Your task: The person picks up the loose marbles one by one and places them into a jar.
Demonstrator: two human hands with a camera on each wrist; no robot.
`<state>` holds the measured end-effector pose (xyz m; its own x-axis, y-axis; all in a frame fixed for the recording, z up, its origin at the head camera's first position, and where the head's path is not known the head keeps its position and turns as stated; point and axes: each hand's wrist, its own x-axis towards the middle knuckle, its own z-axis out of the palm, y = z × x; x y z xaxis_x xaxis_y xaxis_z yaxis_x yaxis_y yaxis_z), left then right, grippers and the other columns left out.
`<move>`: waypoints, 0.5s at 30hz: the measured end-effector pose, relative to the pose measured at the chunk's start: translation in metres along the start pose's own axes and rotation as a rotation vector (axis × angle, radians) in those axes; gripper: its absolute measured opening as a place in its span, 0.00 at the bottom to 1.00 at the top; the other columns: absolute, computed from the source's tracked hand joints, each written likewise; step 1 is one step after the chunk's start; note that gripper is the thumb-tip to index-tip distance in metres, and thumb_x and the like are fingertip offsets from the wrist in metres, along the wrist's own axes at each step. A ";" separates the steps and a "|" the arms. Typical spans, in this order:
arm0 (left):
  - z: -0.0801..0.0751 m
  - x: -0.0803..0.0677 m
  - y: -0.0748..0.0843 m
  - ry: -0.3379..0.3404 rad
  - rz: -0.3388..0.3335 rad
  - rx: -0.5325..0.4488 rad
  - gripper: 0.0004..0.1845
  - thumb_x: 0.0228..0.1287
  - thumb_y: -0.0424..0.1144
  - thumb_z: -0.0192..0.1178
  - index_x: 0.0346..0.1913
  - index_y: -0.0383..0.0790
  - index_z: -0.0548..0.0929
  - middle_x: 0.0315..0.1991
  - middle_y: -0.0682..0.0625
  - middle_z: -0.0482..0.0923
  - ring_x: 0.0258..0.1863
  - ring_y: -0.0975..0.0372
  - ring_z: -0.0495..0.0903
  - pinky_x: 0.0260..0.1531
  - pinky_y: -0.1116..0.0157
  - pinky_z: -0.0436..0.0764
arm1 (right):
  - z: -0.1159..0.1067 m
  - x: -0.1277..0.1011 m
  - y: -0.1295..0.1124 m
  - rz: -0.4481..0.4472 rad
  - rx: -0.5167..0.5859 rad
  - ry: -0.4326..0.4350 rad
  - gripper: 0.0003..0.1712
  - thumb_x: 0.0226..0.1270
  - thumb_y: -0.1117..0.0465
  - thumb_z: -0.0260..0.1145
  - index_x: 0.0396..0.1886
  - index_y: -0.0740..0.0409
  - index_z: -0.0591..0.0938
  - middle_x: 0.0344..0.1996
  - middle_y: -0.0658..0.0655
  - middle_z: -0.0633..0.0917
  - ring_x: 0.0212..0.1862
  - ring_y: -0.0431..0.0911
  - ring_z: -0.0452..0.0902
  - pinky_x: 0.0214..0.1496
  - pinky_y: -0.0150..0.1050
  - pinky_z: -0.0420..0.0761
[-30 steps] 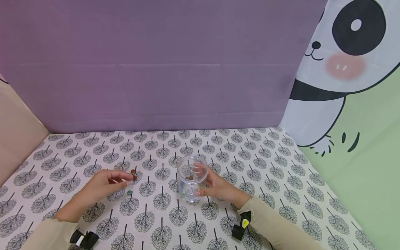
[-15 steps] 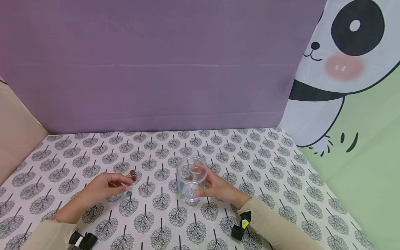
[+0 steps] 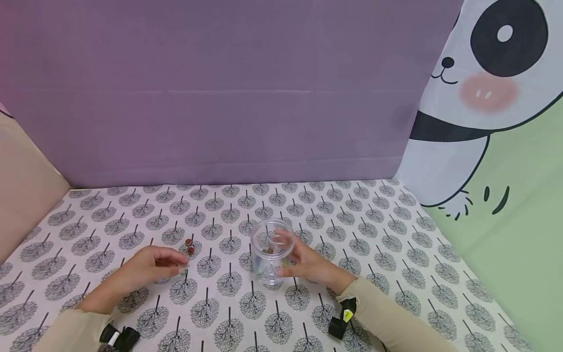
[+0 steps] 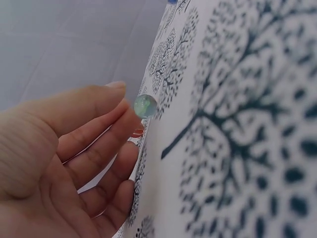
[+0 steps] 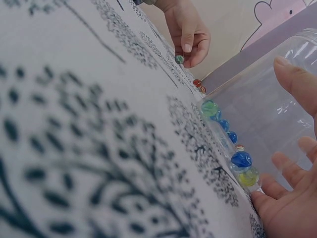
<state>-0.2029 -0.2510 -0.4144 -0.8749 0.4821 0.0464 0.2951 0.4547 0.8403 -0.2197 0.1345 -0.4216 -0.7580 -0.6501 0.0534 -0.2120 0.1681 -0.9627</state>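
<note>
Left hand [image 3: 147, 269], lower left of frame, fingertips closing on a green marble [image 4: 145, 106] lying on the cloth [image 3: 374, 234]; pinch not yet firm, I judge. Marble looks small, hard, slick, quick to roll: best nipped between thumb and forefinger. Right hand [image 3: 310, 264] cups the clear jar [image 3: 270, 249] at centre, light, stiff, marbles inside. Two red marbles [image 3: 189, 246] sit just beyond.

purple backdrop [image 3: 220, 88], panda curtain [image 3: 484, 98], tree-print tablecloth [image 3: 352, 230]
</note>
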 end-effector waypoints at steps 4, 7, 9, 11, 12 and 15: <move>0.001 0.000 -0.001 -0.030 0.011 -0.025 0.15 0.59 0.32 0.63 0.47 0.26 0.80 0.39 0.41 0.82 0.32 0.68 0.78 0.31 0.70 0.80 | 0.000 0.000 0.001 -0.001 -0.005 0.003 0.52 0.54 0.67 0.70 0.73 0.51 0.50 0.70 0.62 0.59 0.71 0.54 0.55 0.70 0.44 0.57; 0.002 -0.001 0.000 -0.040 -0.004 -0.032 0.16 0.58 0.32 0.63 0.47 0.25 0.80 0.39 0.42 0.81 0.31 0.68 0.77 0.30 0.70 0.79 | 0.000 -0.001 0.001 0.001 -0.007 0.002 0.52 0.54 0.66 0.70 0.73 0.52 0.50 0.70 0.62 0.59 0.71 0.55 0.54 0.70 0.44 0.57; 0.002 -0.001 0.000 -0.042 -0.015 -0.028 0.16 0.58 0.33 0.64 0.47 0.25 0.80 0.39 0.43 0.81 0.31 0.68 0.77 0.29 0.71 0.79 | 0.000 -0.001 0.001 0.003 -0.007 0.001 0.52 0.54 0.66 0.70 0.73 0.52 0.50 0.70 0.62 0.59 0.71 0.55 0.54 0.70 0.44 0.57; 0.001 -0.001 0.000 -0.048 -0.014 -0.023 0.16 0.58 0.33 0.64 0.47 0.26 0.80 0.39 0.42 0.81 0.31 0.68 0.77 0.30 0.71 0.79 | 0.000 -0.001 0.000 0.001 -0.006 0.000 0.52 0.54 0.66 0.70 0.73 0.52 0.50 0.70 0.63 0.59 0.71 0.55 0.54 0.70 0.45 0.57; 0.001 -0.001 0.000 -0.049 -0.013 -0.019 0.16 0.58 0.33 0.64 0.47 0.26 0.80 0.39 0.42 0.81 0.32 0.68 0.77 0.30 0.70 0.79 | 0.000 -0.001 0.000 -0.002 -0.005 0.000 0.52 0.54 0.66 0.70 0.73 0.52 0.50 0.70 0.63 0.59 0.71 0.56 0.54 0.70 0.45 0.57; 0.000 0.000 0.000 -0.058 -0.017 -0.015 0.17 0.58 0.34 0.64 0.48 0.26 0.79 0.41 0.41 0.81 0.33 0.68 0.78 0.32 0.70 0.80 | 0.000 -0.001 0.000 -0.003 -0.012 0.004 0.52 0.54 0.66 0.70 0.73 0.52 0.50 0.70 0.62 0.59 0.71 0.55 0.54 0.70 0.45 0.57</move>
<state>-0.2029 -0.2513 -0.4147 -0.8559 0.5171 0.0007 0.2741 0.4526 0.8486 -0.2192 0.1352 -0.4217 -0.7597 -0.6478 0.0570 -0.2214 0.1752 -0.9593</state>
